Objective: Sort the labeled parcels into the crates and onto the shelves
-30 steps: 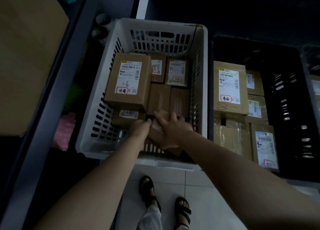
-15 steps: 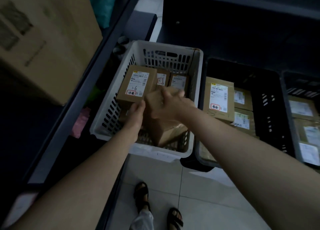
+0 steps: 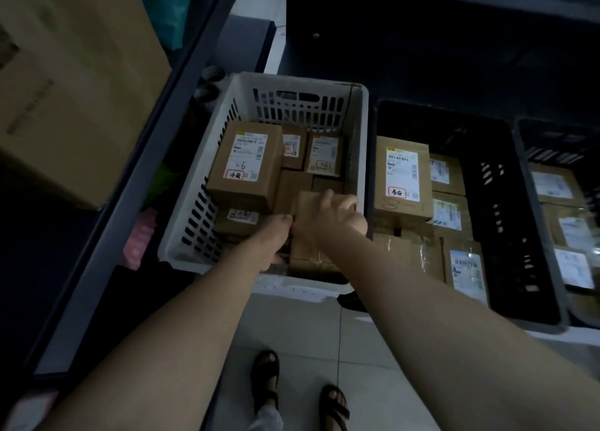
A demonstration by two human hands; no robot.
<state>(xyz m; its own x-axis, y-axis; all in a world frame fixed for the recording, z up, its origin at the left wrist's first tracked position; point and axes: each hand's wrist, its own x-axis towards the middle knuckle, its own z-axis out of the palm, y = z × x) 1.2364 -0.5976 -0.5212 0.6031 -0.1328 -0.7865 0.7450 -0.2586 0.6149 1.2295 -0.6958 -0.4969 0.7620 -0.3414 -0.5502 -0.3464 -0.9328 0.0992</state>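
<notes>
Looking down from the head camera. Holding a plain parcel with both hands in the near right corner of the white crate. Curling the right hand over its top edge, fingers wrapped down the far side. Clamping the left hand on its left side, thumb up top, fingers tucked under. Showing no label on the brown sides in sight. Sitting close to the crate's right wall, with hardly any room there.

Reading "1-6" in black pen on the white label of the big parcel, lying on top of the pile at the left, with red-ringed writing under it, too blurry to read. Seeing small parcels behind it, each with a white label and a red ring, the print too small to read. Leaving open room above them, up to the slotted far wall.

Finding the black crate just beside on the right. Showing a tall parcel at its left side, with bar codes, a yellow mark, a red ring round hand-written words and a pen scribble on the card below. Leaving the back of that crate dark and open.

Standing in sandals on the pale tiled floor in front of the crates. Noting a dark shelf rail on the left and a large cardboard box beyond it, its faint print not readable.
</notes>
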